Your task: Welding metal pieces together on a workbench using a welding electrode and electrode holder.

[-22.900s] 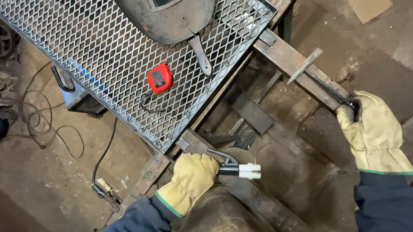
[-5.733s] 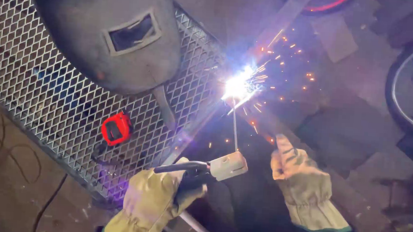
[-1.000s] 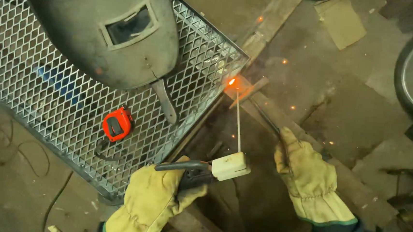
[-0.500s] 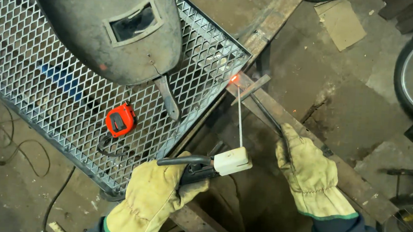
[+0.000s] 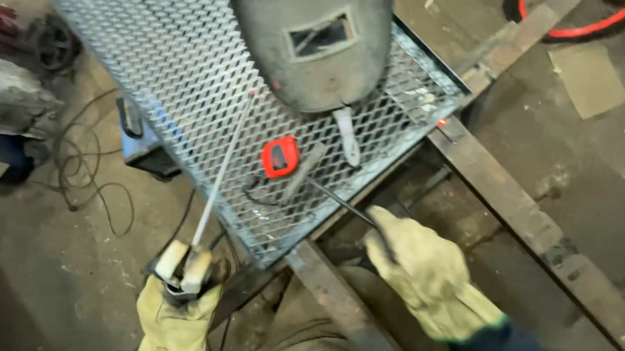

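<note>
My left hand [image 5: 174,323], in a thick yellow leather glove, sits at the near-left corner of the mesh table [image 5: 152,54], fist clenched round the electrode holder [image 5: 182,275]. The holder's pale jaws grip a thin grey welding rod [image 5: 221,165] that runs up and away over the mesh, its tip glowing faintly red near the mask.

My right hand [image 5: 423,267], same glove with a dark blue sleeve behind it, is just off the table's near edge, fingers closed on the handle of a slim dark metal tool [image 5: 340,203]. The tool's far end rests on the mesh beside the red tape measure [image 5: 280,156].

The mesh is expanded steel, diamond pattern, in an angle-iron frame. Past the tape measure lies the grey welding mask [image 5: 307,36], rounded, with a small rectangular window. Right of the table, a rusty flat steel bar [image 5: 516,204] runs diagonally, with a small red-hot spot [image 5: 442,122] at the table's corner.
</note>
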